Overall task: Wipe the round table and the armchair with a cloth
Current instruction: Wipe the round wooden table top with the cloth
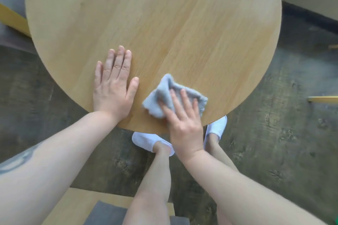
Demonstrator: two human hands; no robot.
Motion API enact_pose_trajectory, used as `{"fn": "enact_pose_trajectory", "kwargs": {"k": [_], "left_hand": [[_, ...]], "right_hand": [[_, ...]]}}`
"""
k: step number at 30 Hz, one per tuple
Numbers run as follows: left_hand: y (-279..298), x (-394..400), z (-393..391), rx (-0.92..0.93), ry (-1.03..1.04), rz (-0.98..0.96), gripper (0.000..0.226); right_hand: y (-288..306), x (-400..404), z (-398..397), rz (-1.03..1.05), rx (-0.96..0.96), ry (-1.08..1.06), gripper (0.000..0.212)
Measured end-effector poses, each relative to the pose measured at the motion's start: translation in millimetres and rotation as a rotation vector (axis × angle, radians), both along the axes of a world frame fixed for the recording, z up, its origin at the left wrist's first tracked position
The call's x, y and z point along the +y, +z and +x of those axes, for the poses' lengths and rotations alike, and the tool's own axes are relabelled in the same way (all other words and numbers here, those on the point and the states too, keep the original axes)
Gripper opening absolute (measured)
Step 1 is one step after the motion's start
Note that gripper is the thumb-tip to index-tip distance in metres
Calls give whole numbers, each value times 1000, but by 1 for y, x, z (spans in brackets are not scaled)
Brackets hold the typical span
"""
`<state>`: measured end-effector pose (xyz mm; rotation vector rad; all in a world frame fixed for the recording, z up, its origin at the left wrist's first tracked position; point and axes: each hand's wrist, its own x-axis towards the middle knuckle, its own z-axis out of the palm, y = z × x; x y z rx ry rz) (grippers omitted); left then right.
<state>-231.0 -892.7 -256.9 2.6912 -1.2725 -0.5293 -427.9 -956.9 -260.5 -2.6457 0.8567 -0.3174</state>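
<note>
Cloth (165,97), pale grey and bunched, is lying on the round wooden bench (164,23) close to its near edge, just right of centre in the head view.

Going from the left: the left hand (113,85) is resting flat on the bench top, fingers (118,60) straight and released, holding nothing. It is lying just beside the cloth, not touching it, and seems to be steadying the bench. That brace looks worth keeping while the wiping hand is pushing.

To its right, the right hand (184,124) is pressing down on the cloth with its fingers spread nearly straight over the fabric, not clenching it. The heel of this hand is hanging past the bench edge. The cloth is rumpled, with one corner standing up, so only part of it is meeting the wood.

To do this step well, I judge that flattening the cloth under the whole palm would be giving broader contact. Working in overlapping passes from the near edge toward the far side, which appears unwiped as far as can be told, should be avoiding missed strips. The rim is also needing a pass.

Below the bench edge, feet in white socks (151,141) are standing on the dark floor (274,133).
</note>
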Motion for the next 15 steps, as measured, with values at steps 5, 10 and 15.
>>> {"fn": "enact_pose_trajectory", "kwargs": {"k": [5, 10, 15], "left_hand": [[0, 0, 2, -10, -20, 24, 67], [4, -3, 8, 48, -42, 61, 66], [6, -4, 8, 85, -41, 91, 68]], "right_hand": [[31, -29, -12, 90, -62, 415, 34], [23, -174, -12, -90, -4, -336, 40], [1, -21, 5, -99, -42, -193, 37]]}}
